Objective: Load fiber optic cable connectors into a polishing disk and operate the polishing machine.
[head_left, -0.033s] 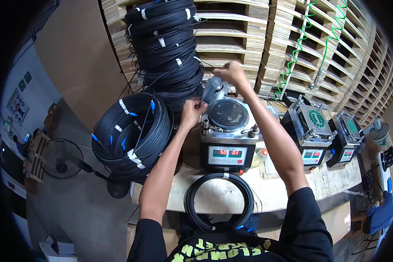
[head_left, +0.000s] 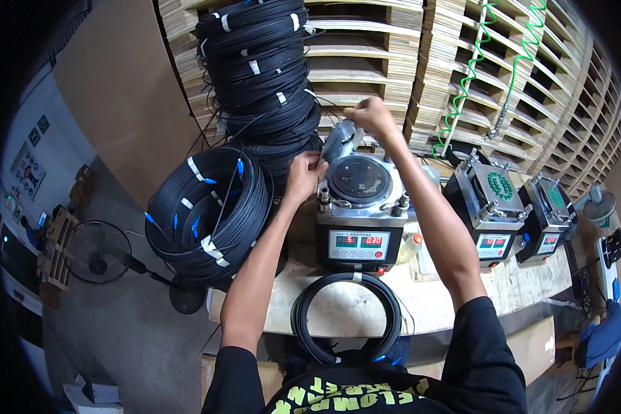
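Observation:
A crumpled, see-through plastic sheet or bag (head_left: pixel 338 141) stretches between my hands at the back left of the nearest polishing machine. My left hand (head_left: pixel 304 176) is closed at its lower edge, thumb against fingers. Higher up and to the right, my right hand (head_left: pixel 375 117) pinches its upper end. Below the plastic lies the round dark plate (head_left: pixel 359 179) of the machine (head_left: pixel 357 241), wet with whitish spots, inside a metal frame. A coil of black cable (head_left: pixel 299 314) lies in front of the machine, at the near table edge.
To the left stand a big black cable coil (head_left: pixel 162 221) with blue connectors and a tall stack of coils (head_left: pixel 259 90). Two more machines (head_left: pixel 488 196) with green-dotted tops are at right. Wooden pallets (head_left: pixel 366 41) rise behind; a floor fan (head_left: pixel 96 252) stands left.
My right hand has shifted slightly to the right, and the plastic has moved with it. The red digits on the machine's display have changed. My left hand has hardly moved.

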`<action>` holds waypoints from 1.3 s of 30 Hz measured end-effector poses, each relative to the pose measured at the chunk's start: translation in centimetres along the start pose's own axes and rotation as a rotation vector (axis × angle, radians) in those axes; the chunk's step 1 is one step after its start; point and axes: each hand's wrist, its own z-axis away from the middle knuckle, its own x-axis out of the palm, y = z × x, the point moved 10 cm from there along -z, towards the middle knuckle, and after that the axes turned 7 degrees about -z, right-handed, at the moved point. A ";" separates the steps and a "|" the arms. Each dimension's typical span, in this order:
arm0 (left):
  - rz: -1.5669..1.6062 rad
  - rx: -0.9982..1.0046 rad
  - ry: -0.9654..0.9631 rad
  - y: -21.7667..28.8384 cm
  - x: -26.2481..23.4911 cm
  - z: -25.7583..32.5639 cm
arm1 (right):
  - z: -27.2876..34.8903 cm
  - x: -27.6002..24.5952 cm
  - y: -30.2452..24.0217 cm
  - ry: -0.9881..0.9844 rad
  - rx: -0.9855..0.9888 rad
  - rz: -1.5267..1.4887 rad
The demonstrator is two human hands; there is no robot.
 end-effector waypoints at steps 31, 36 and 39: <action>0.555 -0.376 -0.338 0.1 2.7 1.9 | 12.7 -1.9 15.0 -0.227 0.180 -0.764; 0.596 -0.408 -0.316 -0.5 3.0 2.1 | 12.8 -2.2 15.6 -0.189 0.155 -0.592; 0.583 -0.410 -0.325 -1.3 3.1 2.4 | 12.7 -1.6 16.1 -0.215 0.178 -0.597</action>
